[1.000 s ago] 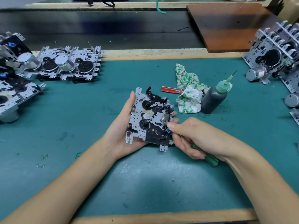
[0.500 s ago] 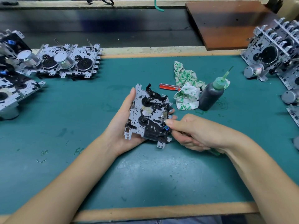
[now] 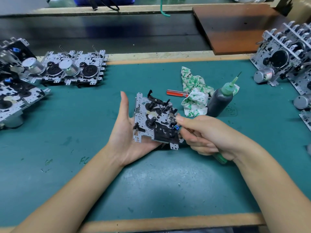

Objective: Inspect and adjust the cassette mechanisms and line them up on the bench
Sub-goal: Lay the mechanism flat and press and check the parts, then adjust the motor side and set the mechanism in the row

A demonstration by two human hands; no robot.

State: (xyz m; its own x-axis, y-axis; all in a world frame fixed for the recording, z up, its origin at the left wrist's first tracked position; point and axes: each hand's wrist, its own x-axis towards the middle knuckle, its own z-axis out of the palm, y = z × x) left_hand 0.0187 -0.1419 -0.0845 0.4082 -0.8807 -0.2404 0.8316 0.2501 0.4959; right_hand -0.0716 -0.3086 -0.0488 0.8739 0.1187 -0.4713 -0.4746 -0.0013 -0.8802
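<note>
The left hand cradles a perforated silver metal cassette mechanism with black plastic gears and levers on its upturned palm, thumb raised clear of the plate and fingers hidden beneath it, so the unit sits tilted above the teal bench mat rather than on it. At the mechanism's right edge the right hand curls round a green-handled screwdriver, forefinger stretched along the shaft toward a small blue part; the tip itself is hidden. Far left of the grip lie two or three similar mechanisms at the mat's edge, and just right of those, a neat pair set side by side with silver motors up, which I take to be finished and lined up. Beyond the grip to the right lie a red-handled screwdriver, a crumpled white-and-green cloth and a dark squeeze bottle with a green nozzle. Far right, a stack of further mechanisms seems to await attention. By this showing the work is partway through: one unit under adjustment, several still to do.
</note>
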